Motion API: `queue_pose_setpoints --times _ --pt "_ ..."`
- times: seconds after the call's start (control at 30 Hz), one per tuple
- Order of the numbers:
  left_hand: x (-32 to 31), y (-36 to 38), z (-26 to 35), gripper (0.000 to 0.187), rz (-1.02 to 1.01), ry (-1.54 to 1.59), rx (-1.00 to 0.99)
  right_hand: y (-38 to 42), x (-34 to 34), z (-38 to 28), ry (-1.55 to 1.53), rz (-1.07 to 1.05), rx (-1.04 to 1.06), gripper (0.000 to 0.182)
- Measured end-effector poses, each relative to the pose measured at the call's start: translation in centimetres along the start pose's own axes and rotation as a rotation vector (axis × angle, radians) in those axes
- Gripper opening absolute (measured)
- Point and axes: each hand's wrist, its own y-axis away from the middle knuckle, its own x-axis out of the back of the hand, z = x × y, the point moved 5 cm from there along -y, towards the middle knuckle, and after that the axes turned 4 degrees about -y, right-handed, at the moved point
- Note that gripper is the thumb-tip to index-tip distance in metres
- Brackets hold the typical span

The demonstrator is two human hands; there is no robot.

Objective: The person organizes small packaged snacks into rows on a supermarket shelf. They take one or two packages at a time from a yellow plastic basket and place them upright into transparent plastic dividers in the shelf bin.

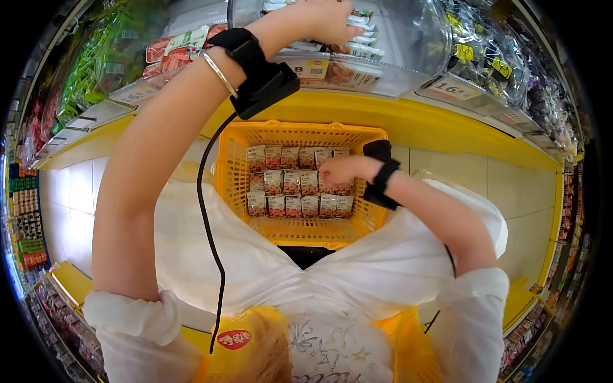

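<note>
My left hand reaches over a clear plastic shelf bin, above small snack packets in it. Its thumb sticks out to the right; the other fingers are partly cut off by the view's top edge, and nothing shows in its grasp. Below, a yellow basket holds rows of small white-and-brown snack packets. Over the right part of these rows is my right hand, fingers curled down onto a packet. The hand covers part of that packet.
Price labels line the shelf front above a yellow ledge. Red-and-white packs fill the bin at left, dark bags the one at right. A black cable hangs from the left wrist strap. White-clothed legs flank the basket.
</note>
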Motion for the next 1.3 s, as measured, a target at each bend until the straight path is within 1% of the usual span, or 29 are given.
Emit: queue_pose_setpoints --times 0.03,0.07,0.1,0.13,0.17,0.2,0.27,0.3,0.33,0.37,0.4,0.47,0.53,0.6,0.63,0.67,0.73,0.77,0.8,0.87,0.9,0.97,1.0,1.07,1.13,1.2,1.23,1.27,1.3 --pt "0.1 -0.1 0.1 0.052 0.003 -0.057 0.002 -2.0 -1.0 2.1 0.018 0.050 -0.106 0.028" --pt "0.4 -0.2 0.0 0.055 0.009 -0.119 0.007 -5.0 -2.1 4.7 0.025 0.049 -0.108 0.028" --pt "0.8 -0.3 0.0 0.055 0.010 -0.120 0.012 -8.1 -2.5 7.8 0.042 0.249 -0.110 0.019" --pt "0.8 0.0 0.0 0.056 -0.073 -0.071 0.024 -9.5 -2.5 9.6 0.060 0.444 -0.108 0.016" --pt "0.8 0.4 -0.1 0.057 -0.156 -0.024 0.042 -9.2 -2.2 10.4 0.007 0.642 -0.140 0.021" --pt "1.3 1.0 -0.1 0.057 -0.162 -0.025 0.059 -7.4 -2.1 9.9 0.035 0.851 -0.207 0.029" --pt "2.2 1.5 0.5 0.057 -0.167 0.049 0.040 -10.7 -3.9 13.4 0.779 0.665 -0.585 0.040" --pt "1.8 0.8 1.0 0.058 -0.177 -0.006 0.078 -10.8 -4.0 13.1 0.778 0.664 -0.579 0.040" --pt "1.4 1.1 0.9 0.058 -0.178 -0.009 0.078 -9.8 -3.4 13.4 0.390 0.888 -0.609 0.047" --pt "1.4 1.5 1.0 0.054 -0.077 -0.039 0.059 -8.7 -3.3 14.0 -0.012 1.088 -0.621 0.053" --pt "1.8 1.8 1.3 0.051 0.025 -0.068 0.037 -8.6 -3.4 14.0 -0.013 1.094 -0.622 0.053" --pt "0.4 0.0 0.2 0.055 0.027 -0.131 -0.014 -8.4 -3.6 15.0 -0.527 1.135 -0.499 0.063" --pt "0.7 0.6 0.6 0.055 -0.063 -0.103 0.018 -8.6 -3.3 15.4 -0.421 1.153 -0.519 0.066" --pt "0.8 0.8 0.9 0.055 -0.048 -0.098 0.026 -9.7 -3.5 16.7 -0.279 1.158 -0.524 0.070" --pt "0.9 0.8 0.9 0.055 -0.058 -0.083 0.033 -9.7 -3.1 16.6 -0.193 1.244 -0.542 0.067" --pt "1.2 0.8 0.8 0.055 -0.049 -0.089 0.034 -9.9 -2.5 17.0 -0.188 1.253 -0.536 0.067" --pt "1.2 0.9 0.9 0.055 -0.107 -0.053 0.034 -9.4 -2.5 15.8 -0.339 0.941 -0.630 0.058" --pt "1.2 0.8 0.9 0.056 -0.124 -0.053 0.041 -8.1 -2.1 14.5 -0.274 1.004 -0.637 0.043" --pt "1.3 0.8 0.9 0.056 -0.120 -0.053 0.038 -8.3 -2.1 14.7 -0.274 1.009 -0.639 0.043" --pt "1.3 0.9 0.8 0.056 -0.135 -0.028 0.045 -9.2 -2.3 15.3 -0.363 1.078 -0.493 0.031" --pt "1.3 0.9 0.9 0.056 -0.130 -0.023 0.041 -9.1 -2.3 15.3 -0.361 1.082 -0.500 0.031" --pt "1.3 0.8 0.7 0.057 -0.152 -0.008 0.050 -9.7 -1.2 13.9 0.173 0.913 -0.395 0.026" --pt "1.3 0.7 0.7 0.057 -0.143 0.001 0.047 -8.8 -0.6 13.2 0.180 0.914 -0.407 0.026" --pt "1.2 0.7 0.7 0.057 -0.163 -0.030 0.045 -7.1 -0.2 10.9 0.305 0.672 -0.358 0.017" --pt "1.1 0.6 0.5 0.057 -0.173 -0.020 0.038 -5.9 1.0 10.0 0.358 0.607 -0.372 0.017" --pt "1.4 0.4 0.5 0.057 -0.185 -0.016 0.032 -3.4 0.8 5.9 0.639 0.063 -0.186 0.021" --pt "1.4 0.4 0.5 0.057 -0.213 -0.012 0.037 -0.8 1.3 2.9 0.579 -0.031 -0.131 0.025" --pt "1.5 0.4 0.5 0.058 -0.240 -0.008 0.043 3.6 2.4 -0.9 0.498 0.148 0.052 0.029" --pt "1.6 0.4 0.5 0.058 -0.231 -0.004 0.042 8.0 4.0 -5.8 0.395 -0.040 0.035 0.031"
